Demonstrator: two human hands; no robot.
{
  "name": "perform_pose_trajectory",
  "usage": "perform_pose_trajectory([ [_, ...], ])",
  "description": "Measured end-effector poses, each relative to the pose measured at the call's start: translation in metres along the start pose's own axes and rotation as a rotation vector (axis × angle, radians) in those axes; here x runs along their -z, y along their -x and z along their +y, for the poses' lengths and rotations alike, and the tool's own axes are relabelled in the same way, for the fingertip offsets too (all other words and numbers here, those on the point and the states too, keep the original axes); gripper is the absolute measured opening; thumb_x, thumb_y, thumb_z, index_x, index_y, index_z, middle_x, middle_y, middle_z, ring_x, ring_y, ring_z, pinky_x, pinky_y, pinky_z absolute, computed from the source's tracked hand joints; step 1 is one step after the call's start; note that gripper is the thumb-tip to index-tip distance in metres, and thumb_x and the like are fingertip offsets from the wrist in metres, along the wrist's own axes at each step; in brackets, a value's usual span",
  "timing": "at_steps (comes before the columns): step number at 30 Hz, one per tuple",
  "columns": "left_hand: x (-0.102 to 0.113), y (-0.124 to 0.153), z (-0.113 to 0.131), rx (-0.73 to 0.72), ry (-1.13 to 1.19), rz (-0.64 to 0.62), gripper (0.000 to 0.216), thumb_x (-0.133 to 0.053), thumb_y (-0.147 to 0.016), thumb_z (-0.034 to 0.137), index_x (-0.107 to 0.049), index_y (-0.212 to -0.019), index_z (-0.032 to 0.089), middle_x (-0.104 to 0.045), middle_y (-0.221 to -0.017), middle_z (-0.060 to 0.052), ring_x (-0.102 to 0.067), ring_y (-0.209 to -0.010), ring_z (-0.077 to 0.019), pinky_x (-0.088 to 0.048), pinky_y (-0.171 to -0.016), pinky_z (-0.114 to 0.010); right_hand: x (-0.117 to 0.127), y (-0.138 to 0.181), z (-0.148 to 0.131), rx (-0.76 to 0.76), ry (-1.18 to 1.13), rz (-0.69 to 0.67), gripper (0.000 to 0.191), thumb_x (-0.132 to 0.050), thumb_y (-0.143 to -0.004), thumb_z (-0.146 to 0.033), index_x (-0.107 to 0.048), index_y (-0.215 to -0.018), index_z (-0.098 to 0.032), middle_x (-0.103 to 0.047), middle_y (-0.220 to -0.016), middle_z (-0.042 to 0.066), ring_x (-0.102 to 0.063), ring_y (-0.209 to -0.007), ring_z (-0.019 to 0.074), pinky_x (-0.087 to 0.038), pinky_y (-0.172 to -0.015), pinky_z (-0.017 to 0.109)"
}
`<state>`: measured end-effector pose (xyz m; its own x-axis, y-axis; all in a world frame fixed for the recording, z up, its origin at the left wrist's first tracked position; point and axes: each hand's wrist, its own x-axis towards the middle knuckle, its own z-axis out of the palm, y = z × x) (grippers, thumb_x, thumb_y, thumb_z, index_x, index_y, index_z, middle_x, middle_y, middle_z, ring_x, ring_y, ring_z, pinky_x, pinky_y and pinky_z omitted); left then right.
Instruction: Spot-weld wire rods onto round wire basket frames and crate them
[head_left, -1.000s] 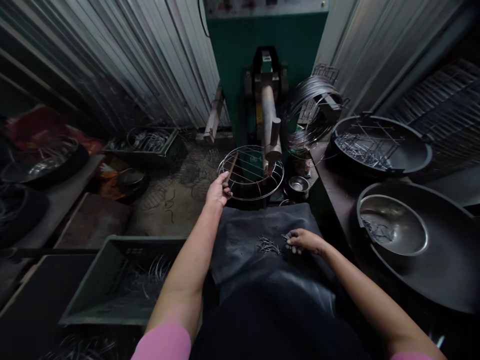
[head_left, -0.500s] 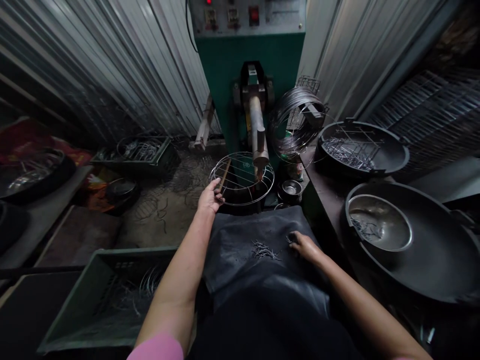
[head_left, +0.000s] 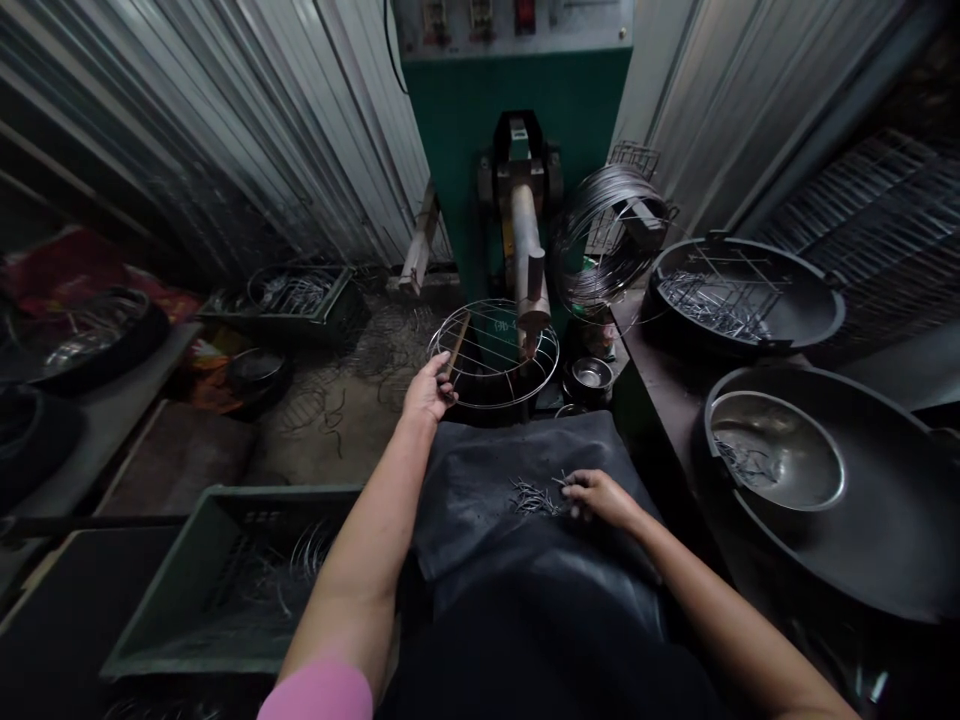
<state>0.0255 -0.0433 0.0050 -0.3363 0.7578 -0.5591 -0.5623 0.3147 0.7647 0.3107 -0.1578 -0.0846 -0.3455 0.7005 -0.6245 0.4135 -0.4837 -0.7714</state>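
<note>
My left hand (head_left: 431,389) is closed on the near left rim of a round wire rack (head_left: 486,374). A flat brown strip (head_left: 459,345) lies along the rack beside my fingers. The rack's right side sits under the rod-like arm (head_left: 527,245) of a green machine (head_left: 446,120), by its tip. Over the dark apron on my lap, my right hand (head_left: 594,497) pinches a short piece of wire (head_left: 559,481). Just left of those fingers lies a small pile of short wire pieces (head_left: 531,497) on the apron (head_left: 480,450).
A wire coil (head_left: 611,235) hangs right of the machine. On the right bench stand a pan of wire pieces (head_left: 814,300) and a larger pan (head_left: 892,540) holding a steel bowl (head_left: 817,460). A green crate (head_left: 161,600) with wire hoops stands at left; loose wire litters the floor (head_left: 292,455).
My right hand has moved left toward the wire pile, and a wire piece now sticks out of its fingers. My left hand stays on the rack. The whole view has shifted slightly.
</note>
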Motion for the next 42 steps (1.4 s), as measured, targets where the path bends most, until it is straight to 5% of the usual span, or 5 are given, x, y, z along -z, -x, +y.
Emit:
perform_pose_trajectory([
  [10,0.001,-0.001,0.000,0.026,-0.022,0.011,0.027,-0.070,-0.060,0.032,-0.048,-0.068,0.018,-0.046,-0.052,0.007,-0.044,-0.036,-0.0072,-0.035,-0.037,-0.020,0.041,0.009,0.025,0.043,0.127,0.178,0.031,-0.045,-0.080,-0.017,-0.055,-0.109,-0.014,-0.053,-0.054,-0.005,-0.048,-0.044,0.0083,-0.037,-0.044,0.018],
  [21,0.002,-0.002,0.002,0.034,-0.019,0.006,0.029,-0.072,-0.058,0.031,-0.048,-0.067,0.018,-0.047,-0.051,0.006,-0.043,-0.036,-0.0070,-0.034,-0.036,-0.020,0.038,0.009,0.024,0.078,0.338,0.264,0.023,-0.039,-0.085,-0.023,-0.057,-0.097,-0.017,-0.051,-0.050,-0.005,-0.048,-0.039,0.0098,-0.037,-0.042,0.019],
  [28,0.002,-0.001,0.004,0.042,-0.037,0.009,0.024,-0.068,-0.063,0.029,-0.048,-0.066,0.017,-0.047,-0.052,0.006,-0.043,-0.036,-0.0068,-0.035,-0.037,-0.020,0.056,0.026,0.012,0.161,0.753,0.429,0.018,-0.041,-0.085,-0.019,-0.058,-0.093,-0.016,-0.065,-0.088,0.009,-0.062,-0.084,0.0195,-0.043,-0.073,0.026],
  [33,0.001,0.000,0.004,0.035,-0.036,0.019,0.023,-0.068,-0.062,0.028,-0.048,-0.066,0.017,-0.047,-0.052,0.005,-0.042,-0.036,-0.0070,-0.034,-0.036,-0.021,0.054,0.023,0.000,-0.001,1.097,0.351,0.021,-0.040,-0.083,-0.008,-0.061,-0.086,-0.013,-0.066,-0.088,0.016,-0.063,-0.084,0.0236,-0.042,-0.070,0.029],
  [42,-0.001,-0.003,0.007,0.072,-0.079,0.030,0.025,-0.070,-0.061,0.031,-0.050,-0.066,0.017,-0.047,-0.053,0.006,-0.042,-0.036,-0.0068,-0.037,-0.036,-0.021,0.061,0.015,-0.001,0.077,0.852,0.439,0.019,-0.039,-0.087,-0.020,-0.055,-0.099,-0.018,-0.066,-0.096,0.010,-0.062,-0.092,0.0203,-0.044,-0.075,0.027],
])
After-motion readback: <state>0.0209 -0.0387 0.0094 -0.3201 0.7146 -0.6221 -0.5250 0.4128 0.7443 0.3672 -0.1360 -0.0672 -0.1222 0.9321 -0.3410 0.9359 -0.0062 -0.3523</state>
